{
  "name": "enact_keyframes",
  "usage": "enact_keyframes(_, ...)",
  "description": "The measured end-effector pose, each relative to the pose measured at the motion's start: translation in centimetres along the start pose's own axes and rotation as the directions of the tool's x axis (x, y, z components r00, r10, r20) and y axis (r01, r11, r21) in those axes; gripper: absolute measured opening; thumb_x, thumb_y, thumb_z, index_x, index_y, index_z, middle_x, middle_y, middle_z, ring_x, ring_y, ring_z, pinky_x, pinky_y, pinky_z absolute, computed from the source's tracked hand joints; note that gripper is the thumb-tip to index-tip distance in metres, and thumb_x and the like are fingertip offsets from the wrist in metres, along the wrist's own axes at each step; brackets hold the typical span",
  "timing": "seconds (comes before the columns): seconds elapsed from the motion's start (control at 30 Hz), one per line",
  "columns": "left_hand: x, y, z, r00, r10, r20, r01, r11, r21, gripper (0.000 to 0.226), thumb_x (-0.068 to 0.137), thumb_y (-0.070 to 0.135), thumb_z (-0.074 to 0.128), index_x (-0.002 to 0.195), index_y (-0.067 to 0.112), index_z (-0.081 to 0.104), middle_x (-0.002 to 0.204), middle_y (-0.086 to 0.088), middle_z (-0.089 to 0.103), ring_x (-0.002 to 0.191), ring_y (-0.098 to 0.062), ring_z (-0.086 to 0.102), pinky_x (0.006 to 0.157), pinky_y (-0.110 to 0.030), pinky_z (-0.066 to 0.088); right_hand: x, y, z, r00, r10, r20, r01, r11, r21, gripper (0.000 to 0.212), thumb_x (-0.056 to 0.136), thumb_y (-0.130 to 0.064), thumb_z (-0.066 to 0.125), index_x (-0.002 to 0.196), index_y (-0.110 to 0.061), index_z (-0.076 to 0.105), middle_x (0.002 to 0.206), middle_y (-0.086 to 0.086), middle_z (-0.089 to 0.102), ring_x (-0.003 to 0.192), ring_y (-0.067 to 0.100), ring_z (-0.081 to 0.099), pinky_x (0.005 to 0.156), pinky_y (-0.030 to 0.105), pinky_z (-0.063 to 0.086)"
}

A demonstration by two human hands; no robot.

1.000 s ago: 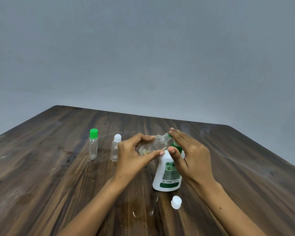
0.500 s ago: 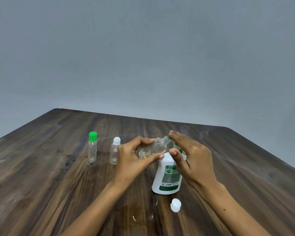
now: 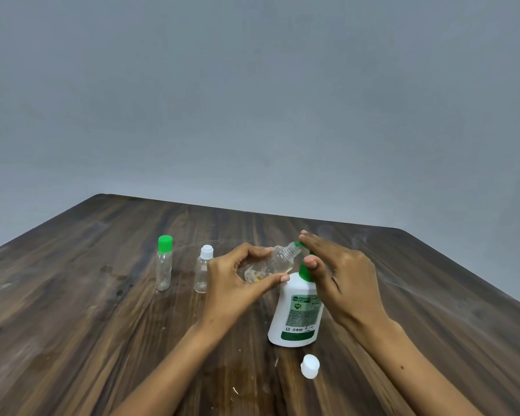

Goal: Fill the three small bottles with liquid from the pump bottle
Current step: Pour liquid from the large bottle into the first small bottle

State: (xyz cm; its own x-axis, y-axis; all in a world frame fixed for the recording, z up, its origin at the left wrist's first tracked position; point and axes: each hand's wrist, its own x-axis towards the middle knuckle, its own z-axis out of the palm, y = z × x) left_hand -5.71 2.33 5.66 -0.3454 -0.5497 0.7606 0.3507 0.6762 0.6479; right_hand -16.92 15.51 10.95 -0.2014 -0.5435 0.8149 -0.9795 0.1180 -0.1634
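Observation:
A white pump bottle with a green pump head stands on the wooden table. My right hand rests with straight fingers on top of the pump head. My left hand grips a clear uncapped small bottle, tilted, its mouth at the pump's spout; a little yellowish liquid lies inside. Two other small clear bottles stand upright to the left: one with a green cap and one with a white cap.
A loose white cap lies on the table in front of the pump bottle. A few small wet drops mark the wood near the front. A plain grey wall rises behind the table's far edge.
Both hands, the tilted bottle and the pump bottle keep almost the same pose; my right hand's fingers have lifted slightly on the pump head.

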Motion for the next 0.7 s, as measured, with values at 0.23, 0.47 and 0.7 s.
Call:
enact_keyframes(0.23,-0.03,0.13,0.04,1.000,-0.001,0.016,0.001,1.000,-0.015,0.043,0.060,0.029,0.089,0.094,0.007,0.073,0.097,0.011,0.074,0.093,-0.001,0.070,0.081,-0.014,0.053,-0.63,-0.02,0.50,1.000,-0.014,0.010,0.014,0.999,-0.046,0.084,0.090,-0.073,0.016,0.108,-0.013,0.072,0.113,0.002,0.069,0.104,0.017,0.065,0.080,0.023,0.045)
enact_keyframes(0.47,0.00,-0.07,0.04,1.000,-0.004,0.003,0.004,1.000,-0.009,0.041,0.059,0.022,0.091,0.092,0.007,0.072,0.097,0.009,0.074,0.093,-0.001,0.070,0.082,-0.015,0.054,-0.37,-0.18,0.37,0.999,0.030,0.025,-0.030,0.999,0.035,0.087,0.088,-0.076,0.014,0.111,-0.015,0.072,0.117,0.000,0.067,0.110,0.015,0.062,0.082,0.028,0.049)
enact_keyframes(0.7,0.07,-0.17,0.09,1.000,0.010,0.002,-0.010,1.000,0.005,0.042,0.059,0.022,0.091,0.093,0.007,0.072,0.096,0.009,0.074,0.093,0.000,0.070,0.082,-0.015,0.054,-0.37,-0.04,0.09,0.998,0.041,0.038,-0.043,0.998,0.052,0.087,0.087,-0.077,0.014,0.111,-0.016,0.072,0.117,-0.002,0.067,0.108,0.014,0.063,0.079,0.024,0.048)
